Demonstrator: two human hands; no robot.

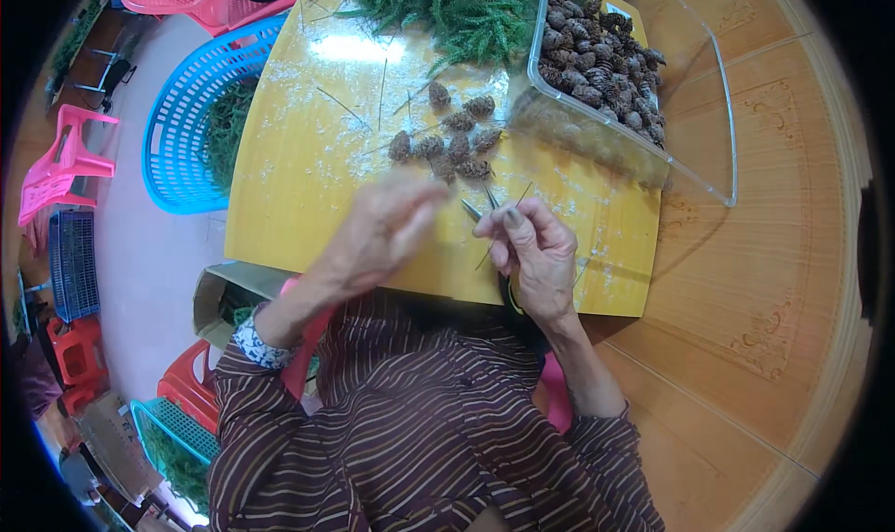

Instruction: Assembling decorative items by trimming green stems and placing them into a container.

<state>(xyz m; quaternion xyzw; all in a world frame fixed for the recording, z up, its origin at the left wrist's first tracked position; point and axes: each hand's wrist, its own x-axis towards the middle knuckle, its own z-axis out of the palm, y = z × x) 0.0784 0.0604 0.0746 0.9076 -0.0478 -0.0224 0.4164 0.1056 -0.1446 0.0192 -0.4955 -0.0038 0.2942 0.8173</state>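
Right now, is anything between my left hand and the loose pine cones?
Nothing visible. Your blurred left hand is close to the loose pine cones; your right hand, pinching a thin strand, is off to the right.

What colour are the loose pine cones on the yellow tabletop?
The pine cones are dark brown, showing best in the head view.

A pink chair point(51, 189) stands near an apparently plastic crate point(73, 266).

L hand point(387, 229) blurred — grip unclear; scissors point(473, 210) partly hidden by R hand point(536, 252) — greenery point(447, 14) cut off @ top.
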